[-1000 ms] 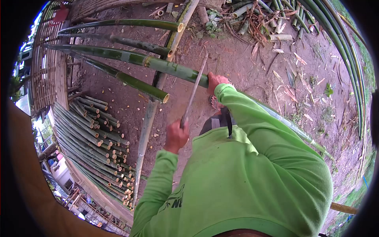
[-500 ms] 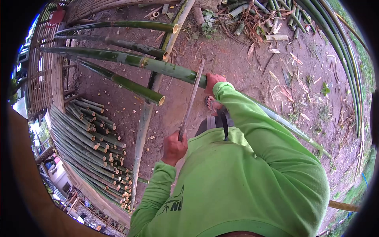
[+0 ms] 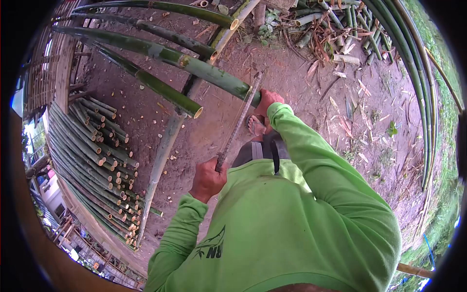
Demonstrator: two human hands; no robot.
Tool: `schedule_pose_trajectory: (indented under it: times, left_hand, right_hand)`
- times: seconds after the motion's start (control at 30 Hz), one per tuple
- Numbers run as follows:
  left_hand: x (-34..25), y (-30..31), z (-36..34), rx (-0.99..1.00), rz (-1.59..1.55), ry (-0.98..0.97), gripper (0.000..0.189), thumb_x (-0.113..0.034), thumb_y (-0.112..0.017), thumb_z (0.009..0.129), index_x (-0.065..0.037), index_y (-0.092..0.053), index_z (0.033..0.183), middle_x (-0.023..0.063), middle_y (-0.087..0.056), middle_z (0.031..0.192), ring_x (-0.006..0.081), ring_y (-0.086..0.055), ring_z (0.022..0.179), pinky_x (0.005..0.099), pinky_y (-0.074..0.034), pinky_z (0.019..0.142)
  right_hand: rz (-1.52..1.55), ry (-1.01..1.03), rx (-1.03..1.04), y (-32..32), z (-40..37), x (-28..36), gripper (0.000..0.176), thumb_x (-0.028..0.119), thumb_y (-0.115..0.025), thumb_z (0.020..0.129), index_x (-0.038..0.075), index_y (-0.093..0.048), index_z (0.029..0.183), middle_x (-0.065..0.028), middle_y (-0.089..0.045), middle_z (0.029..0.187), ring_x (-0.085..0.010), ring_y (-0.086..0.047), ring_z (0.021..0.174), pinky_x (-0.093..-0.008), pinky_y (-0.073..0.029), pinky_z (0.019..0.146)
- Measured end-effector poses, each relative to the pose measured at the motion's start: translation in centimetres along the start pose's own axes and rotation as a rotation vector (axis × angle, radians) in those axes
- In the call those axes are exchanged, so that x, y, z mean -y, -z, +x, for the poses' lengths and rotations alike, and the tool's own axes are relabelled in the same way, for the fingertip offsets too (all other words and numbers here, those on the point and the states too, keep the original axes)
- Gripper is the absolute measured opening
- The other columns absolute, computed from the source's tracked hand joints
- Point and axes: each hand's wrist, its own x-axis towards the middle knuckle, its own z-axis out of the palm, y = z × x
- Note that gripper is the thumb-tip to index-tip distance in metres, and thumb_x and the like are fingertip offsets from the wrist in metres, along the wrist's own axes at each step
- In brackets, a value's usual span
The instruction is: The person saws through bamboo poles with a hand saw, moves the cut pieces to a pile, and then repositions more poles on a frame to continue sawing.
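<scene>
My left hand [image 3: 209, 179] is closed around the grip of a long, thin-framed saw [image 3: 239, 116] that slants up and away from me. Near its far end the saw crosses a thick green bamboo pole [image 3: 206, 71], where a pale mark shows. My right hand [image 3: 270, 101] grips the pole just right of the saw; the fingers' undersides are hidden. That pole rests over a slanting support pole [image 3: 168, 141], alongside other green bamboo poles [image 3: 168, 91] with round, pale cut ends.
A large stack of cut bamboo [image 3: 87, 155] lies at the left, beside a slatted bamboo structure [image 3: 46, 87]. Offcuts and dry scraps [image 3: 335, 41] cover the ground at the top right. Long bent poles [image 3: 413, 68] line the right side. My sandalled foot [image 3: 256, 125] is below the right hand.
The saw and right hand appear slightly further right as the view shifts. The long bamboo length that showed beyond my right sleeve no longer appears there. Both hands keep their grips.
</scene>
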Motion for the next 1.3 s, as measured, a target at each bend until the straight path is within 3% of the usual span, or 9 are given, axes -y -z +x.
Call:
schedule_pose_trajectory:
  times: [0.2, 0.33, 0.5, 0.57, 0.8, 0.9, 1.0, 1.1, 1.3]
  left_hand:
    - [-0.5, -5.5, 12.5, -0.062, -0.001, -0.127, 0.031, -0.026, -0.055, 0.090, -0.001, -0.059, 0.072, 0.0229, -0.057, 0.063, 0.0438, -0.058, 0.064, 0.0484, -0.045, 0.056]
    - [-0.6, -3.1, 8.4, -0.048, -0.031, -0.111, 0.028, -0.023, -0.057, 0.088, -0.001, -0.057, 0.072, 0.0224, -0.056, 0.061, 0.0428, -0.058, 0.062, 0.0493, -0.044, 0.055]
    - [0.0, 1.5, -2.7, 0.052, 0.025, 0.021, 0.022, -0.020, -0.061, 0.086, -0.003, -0.054, 0.073, 0.0204, -0.056, 0.060, 0.0418, -0.058, 0.058, 0.0490, -0.044, 0.050]
    - [-0.4, 2.2, -3.2, 0.045, -0.008, 0.040, 0.023, -0.019, -0.062, 0.085, -0.002, -0.054, 0.072, 0.0209, -0.056, 0.060, 0.0419, -0.058, 0.056, 0.0487, -0.044, 0.049]
    - [0.9, -4.2, 5.7, -0.020, 0.080, -0.100, 0.026, -0.021, -0.060, 0.085, -0.002, -0.055, 0.068, 0.0197, -0.053, 0.055, 0.0411, -0.057, 0.055, 0.0474, -0.043, 0.050]
    - [-0.7, -4.2, 10.3, -0.027, -0.080, -0.040, 0.027, -0.024, -0.061, 0.084, -0.002, -0.057, 0.070, 0.0204, -0.054, 0.058, 0.0417, -0.058, 0.060, 0.0486, -0.044, 0.054]
    - [0.2, -3.8, 7.1, 0.048, 0.029, 0.001, 0.030, -0.029, -0.062, 0.086, -0.002, -0.055, 0.074, 0.0246, -0.059, 0.066, 0.0452, -0.059, 0.066, 0.0522, -0.046, 0.058]
    - [-0.5, -3.5, 6.7, -0.034, -0.027, -0.004, 0.036, -0.035, -0.063, 0.086, -0.002, -0.052, 0.074, 0.0236, -0.057, 0.063, 0.0451, -0.058, 0.064, 0.0514, -0.045, 0.055]
    - [-2.1, 0.8, -2.0, 0.036, 0.064, 0.186, 0.031, -0.026, -0.067, 0.083, -0.002, -0.051, 0.071, 0.0214, -0.057, 0.062, 0.0406, -0.059, 0.058, 0.0463, -0.045, 0.050]
  right_hand:
    - [-0.019, -0.012, -0.143, -2.9, -0.4, 0.2, 0.033, 0.023, -0.070, 0.065, 0.010, -0.061, 0.095, -0.0163, -0.068, 0.087, -0.0361, -0.067, 0.086, -0.0439, -0.052, 0.077]
    - [-0.030, -0.071, -0.199, -4.8, -1.5, 1.1, 0.033, 0.022, -0.069, 0.064, 0.009, -0.062, 0.094, -0.0178, -0.068, 0.090, -0.0333, -0.067, 0.090, -0.0429, -0.052, 0.080]
    - [-0.004, 0.014, -0.018, -2.5, -0.7, 0.8, 0.045, 0.026, -0.070, 0.062, 0.010, -0.060, 0.103, -0.0168, -0.067, 0.096, -0.0343, -0.065, 0.093, -0.0439, -0.052, 0.082]
    - [0.001, 0.013, -0.121, -5.7, 0.4, -0.5, 0.048, 0.033, -0.073, 0.059, 0.010, -0.061, 0.099, -0.0146, -0.068, 0.093, -0.0339, -0.066, 0.089, -0.0441, -0.052, 0.078]
    - [-0.027, 0.006, 0.068, -2.4, 0.3, 0.2, 0.057, 0.036, -0.069, 0.066, 0.011, -0.056, 0.115, -0.0191, -0.066, 0.106, -0.0374, -0.064, 0.097, -0.0439, -0.049, 0.088]
    - [-0.298, 0.159, -0.330, -3.6, 4.5, -3.7, 0.055, 0.034, -0.068, 0.066, 0.009, -0.056, 0.114, -0.0183, -0.067, 0.103, -0.0359, -0.065, 0.097, -0.0410, -0.048, 0.090]
    - [-0.054, 0.053, -0.015, -2.8, 0.1, 0.0, 0.063, 0.037, -0.073, 0.058, 0.008, -0.058, 0.113, -0.0209, -0.057, 0.114, -0.0389, -0.052, 0.111, -0.0443, -0.040, 0.098]
    - [-0.098, 0.031, 0.010, -0.1, -1.5, 1.7, 0.048, 0.022, -0.067, 0.063, 0.008, -0.058, 0.108, -0.0182, -0.068, 0.095, -0.0346, -0.065, 0.094, -0.0419, -0.052, 0.082]
    - [-0.088, 0.025, 0.066, 1.4, -1.1, 1.9, 0.043, 0.023, -0.067, 0.063, 0.008, -0.061, 0.102, -0.0167, -0.068, 0.095, -0.0340, -0.065, 0.093, -0.0425, -0.052, 0.083]
